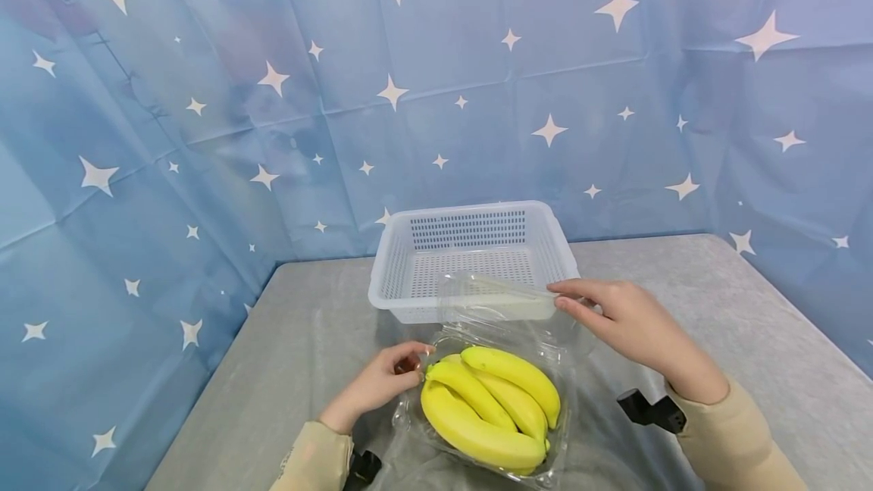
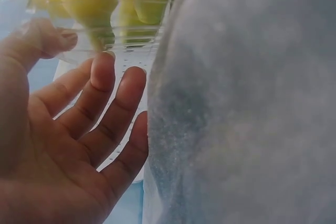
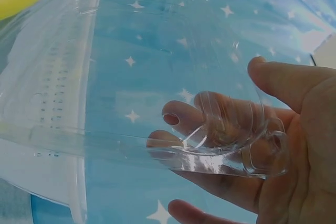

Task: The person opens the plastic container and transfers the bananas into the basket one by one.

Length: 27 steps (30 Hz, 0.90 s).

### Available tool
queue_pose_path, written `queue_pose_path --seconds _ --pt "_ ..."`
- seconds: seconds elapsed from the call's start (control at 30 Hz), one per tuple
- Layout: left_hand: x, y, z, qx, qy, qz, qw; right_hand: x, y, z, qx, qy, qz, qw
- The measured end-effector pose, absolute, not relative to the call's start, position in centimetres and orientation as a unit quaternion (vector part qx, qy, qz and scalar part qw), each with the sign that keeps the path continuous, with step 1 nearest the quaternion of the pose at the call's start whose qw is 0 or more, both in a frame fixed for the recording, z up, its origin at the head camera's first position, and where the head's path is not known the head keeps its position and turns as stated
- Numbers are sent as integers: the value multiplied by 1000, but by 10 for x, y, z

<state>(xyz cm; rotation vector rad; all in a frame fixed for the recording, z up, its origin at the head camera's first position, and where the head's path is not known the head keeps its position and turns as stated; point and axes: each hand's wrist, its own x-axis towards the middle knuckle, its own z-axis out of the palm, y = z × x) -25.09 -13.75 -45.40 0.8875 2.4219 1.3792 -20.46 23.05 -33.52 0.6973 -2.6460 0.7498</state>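
Observation:
Several yellow bananas lie in a clear plastic clamshell container at the front of the table. Its hinged lid stands raised at the back. My left hand is at the container's left back corner, holding the rim between thumb and forefinger; the other fingers are spread below in the left wrist view. At the lid's right edge is my right hand. Through the clear lid, the right wrist view shows its extended fingers behind the plastic, while the thumb stands apart from it.
A white perforated plastic basket stands behind the container, partly seen through the lid. Grey cloth covers the table. A blue curtain with white stars hangs close behind the table and along its sides.

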Motion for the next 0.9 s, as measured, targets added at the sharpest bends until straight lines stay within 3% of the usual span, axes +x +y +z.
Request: queue_pose_path --seconds 0.23,0.63,0.9 --pt "-255 -141 -461 306 822 464 121 -206 231 -335 237 -924 265 144" --pt "-249 -151 -448 302 774 480 283 -207 233 -334 238 -921 273 142" --pt "-245 -151 -445 290 762 488 310 -207 235 -333 227 -925 273 135"
